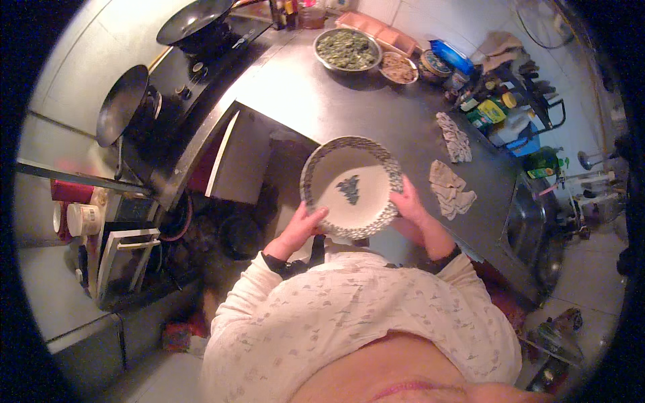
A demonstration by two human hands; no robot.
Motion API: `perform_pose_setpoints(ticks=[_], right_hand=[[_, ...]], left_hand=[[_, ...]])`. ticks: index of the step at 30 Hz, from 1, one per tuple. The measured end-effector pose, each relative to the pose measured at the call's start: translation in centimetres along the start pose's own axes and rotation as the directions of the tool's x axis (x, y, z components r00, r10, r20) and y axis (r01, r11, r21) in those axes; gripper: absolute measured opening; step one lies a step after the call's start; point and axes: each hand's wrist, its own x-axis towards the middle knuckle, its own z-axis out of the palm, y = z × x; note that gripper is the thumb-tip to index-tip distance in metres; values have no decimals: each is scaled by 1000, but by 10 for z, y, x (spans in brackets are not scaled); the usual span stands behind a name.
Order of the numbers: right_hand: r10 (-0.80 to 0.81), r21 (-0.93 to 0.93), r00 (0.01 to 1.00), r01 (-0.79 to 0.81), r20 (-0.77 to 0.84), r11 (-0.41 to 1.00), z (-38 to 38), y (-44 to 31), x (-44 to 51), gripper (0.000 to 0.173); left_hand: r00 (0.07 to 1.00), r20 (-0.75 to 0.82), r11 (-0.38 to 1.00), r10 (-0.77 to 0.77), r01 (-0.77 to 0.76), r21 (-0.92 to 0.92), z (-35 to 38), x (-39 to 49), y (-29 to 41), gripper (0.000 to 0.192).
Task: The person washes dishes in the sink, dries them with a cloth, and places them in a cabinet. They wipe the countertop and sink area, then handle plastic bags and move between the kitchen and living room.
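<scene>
Between my two hands is a wide, cream-coloured bowl [370, 201] with a dark speckled rim and a tree-like motif at its bottom. My left hand [300, 229] grips its lower left edge, thumb over the rim. On the right edge, my right hand [410, 201] holds it the same way. The bowl is tilted towards me, in front of my body, and looks empty inside. Behind it lies the metal counter [352, 108]. An open cabinet door or drawer front [239, 156] stands to the left of the bowl, below the counter's edge.
A metal bowl of chopped greens [347, 49] and a smaller bowl of brownish food [399, 68] stand at the back. Two crumpled cloths [451, 189] [453, 137] lie right, near a sink [536, 221]. Two woks [122, 106] [194, 21] are at the stove, left.
</scene>
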Motion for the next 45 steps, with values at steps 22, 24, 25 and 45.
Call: perform_pose_setpoints(ticks=[22, 24, 25, 45], right_hand=[[669, 483, 689, -502, -279, 718, 271, 192, 423, 18], [627, 548, 736, -423, -257, 722, 260, 225, 451, 17], [577, 499, 775, -404, -259, 767, 255, 236, 462, 17], [543, 678, 803, -259, -244, 688, 253, 280, 484, 13]], left_hand=[[792, -611, 987, 14, -110, -119, -277, 115, -68, 52], [768, -638, 997, 46, -71, -14, -281, 136, -74, 53], [759, -648, 998, 65, -66, 23, -285, 148, -78, 54], [737, -676, 998, 16, 28, 54, -305, 244, -89, 62]])
